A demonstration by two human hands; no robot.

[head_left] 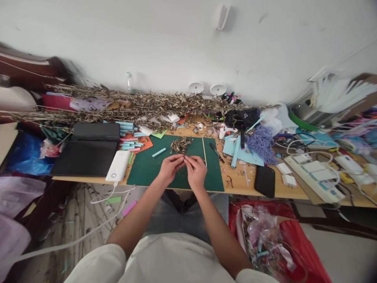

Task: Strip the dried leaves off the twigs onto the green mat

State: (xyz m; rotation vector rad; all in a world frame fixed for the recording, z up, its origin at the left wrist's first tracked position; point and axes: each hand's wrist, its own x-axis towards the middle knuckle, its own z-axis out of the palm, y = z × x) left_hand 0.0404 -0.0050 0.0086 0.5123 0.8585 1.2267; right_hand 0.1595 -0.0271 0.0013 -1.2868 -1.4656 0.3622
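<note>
Left hand [170, 168] and right hand [196, 169] meet over the dark-green rectangular cutting mat [140, 169], fingertips of both pinched closed (whatever lies between them is too small to identify). The loose heap of brown, crumpled dried leaves [180, 145] sits on the mat just beyond the fingertips; a brushing knuckle would probably scatter brittle pieces. The slim pale-blue paper tube [159, 152], lying loose left of the heap, could likewise roll if bumped.

Green mat [142, 171] passable front-left — dried stems [165, 104] bar the back.
</note>
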